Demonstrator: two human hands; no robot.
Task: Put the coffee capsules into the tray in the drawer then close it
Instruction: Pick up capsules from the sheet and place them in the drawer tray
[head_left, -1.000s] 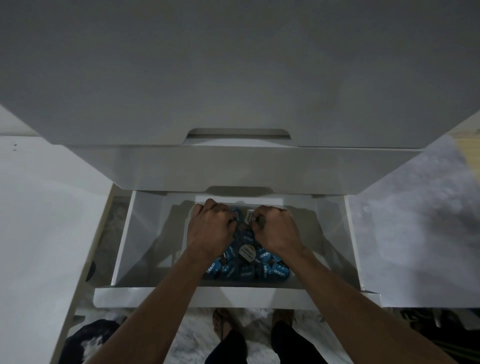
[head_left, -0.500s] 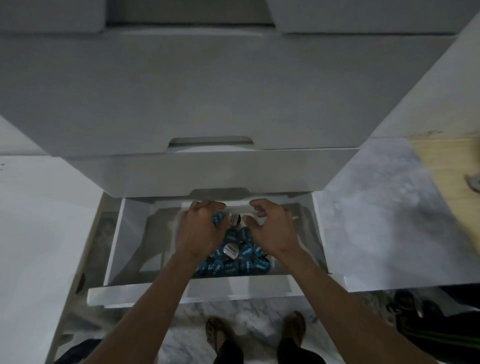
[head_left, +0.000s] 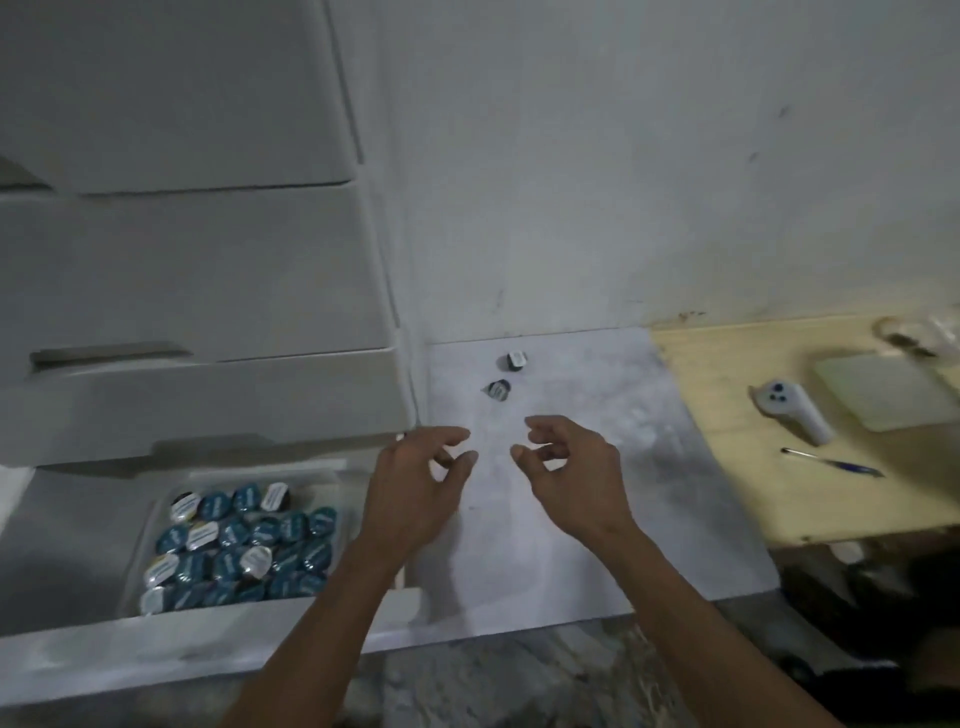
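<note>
1. Both hands raised over the white marble-look table (head_left: 597, 519), empty, well short of the loose capsules.
2. Left hand (head_left: 415, 499) with fingers (head_left: 457, 465) loosely curled and apart, gripping nothing; positioned above the seam between the drawer unit and the table.
3. Right hand (head_left: 576, 478) likewise relaxed, thumb and fingers bent toward each other with a gap between, holding nothing.
4. Two loose capsules on the table near the wall: far capsule (head_left: 513, 360) with a pale lid, near capsule (head_left: 498, 389) darker, just beside it and apart from both hands.
5. Open drawer (head_left: 156, 654) at lower left, pulled out below the closed white drawer fronts (head_left: 197, 291).
6. Clear tray (head_left: 143, 540) inside the drawer, packed with coffee capsules (head_left: 244, 540), mostly teal lids plus a few white or silver ones.
7. White lettering visible on the lids, too blurred to read; no brand legible.
8. Wooden table (head_left: 753, 499) at right carrying a white controller (head_left: 792, 410) with dark buttons, a blue pen (head_left: 831, 461) and a pale flat pad (head_left: 883, 392).
</note>
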